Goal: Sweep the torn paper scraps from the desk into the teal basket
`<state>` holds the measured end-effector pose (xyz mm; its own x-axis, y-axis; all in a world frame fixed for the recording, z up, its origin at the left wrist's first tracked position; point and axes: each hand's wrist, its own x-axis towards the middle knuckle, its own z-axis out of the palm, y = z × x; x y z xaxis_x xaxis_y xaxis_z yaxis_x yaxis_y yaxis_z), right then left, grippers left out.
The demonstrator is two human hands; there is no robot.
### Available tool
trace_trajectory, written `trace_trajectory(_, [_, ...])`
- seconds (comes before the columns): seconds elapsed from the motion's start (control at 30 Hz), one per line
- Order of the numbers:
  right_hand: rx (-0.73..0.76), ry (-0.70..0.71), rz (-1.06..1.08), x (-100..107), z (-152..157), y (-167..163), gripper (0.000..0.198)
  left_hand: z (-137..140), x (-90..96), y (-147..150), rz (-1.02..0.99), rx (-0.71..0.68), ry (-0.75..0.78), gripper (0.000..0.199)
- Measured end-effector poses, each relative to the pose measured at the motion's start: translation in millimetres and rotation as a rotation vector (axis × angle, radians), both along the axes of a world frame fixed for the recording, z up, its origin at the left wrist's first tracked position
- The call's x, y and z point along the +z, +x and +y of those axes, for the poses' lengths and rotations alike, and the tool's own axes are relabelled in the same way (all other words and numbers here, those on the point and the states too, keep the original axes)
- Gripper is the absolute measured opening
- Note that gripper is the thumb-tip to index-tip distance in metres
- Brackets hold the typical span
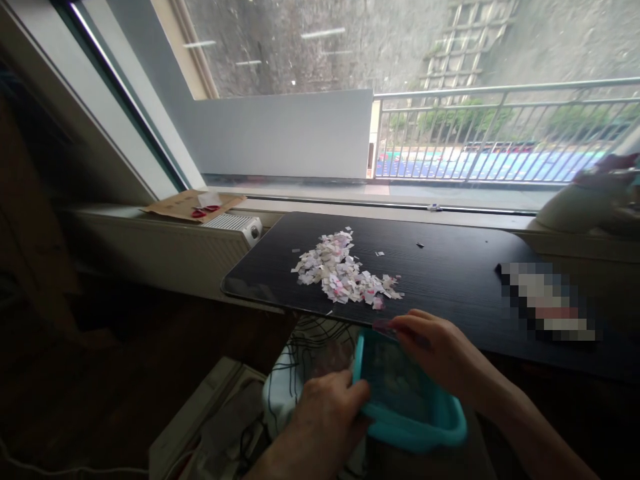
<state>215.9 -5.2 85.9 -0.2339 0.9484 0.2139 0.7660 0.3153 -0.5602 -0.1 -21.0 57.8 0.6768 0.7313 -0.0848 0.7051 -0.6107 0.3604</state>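
Observation:
My left hand [333, 403] is closed on the near left rim of a turquoise plastic basket [415, 432], which sits low at the table's front edge. Above the basket's far rim, my right hand [440, 343] pinches a small pinkish scrap of paper [383, 326] between thumb and fingers. Shadow blurs what lies inside the basket. Just beyond my hands, a heap of small cut paper pieces [333, 267], mostly white with some pink, spreads over the black table [450, 280].
A phone-like object [545, 303], blurred out, lies on the table's right side. Left of the table, red-handled scissors [205, 211] rest on brown cardboard [175, 203] above a radiator [175, 237]. A pale figurine [585, 197] stands by the window at right.

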Motion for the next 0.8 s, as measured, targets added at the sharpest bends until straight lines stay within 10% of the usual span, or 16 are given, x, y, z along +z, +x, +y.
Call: trace_trajectory(0.8, [-0.176,0.11,0.129,-21.6,-17.1,29.7,0.024,15.2,-21.6,-24.7,0.019,-0.004,0.064,0.011])
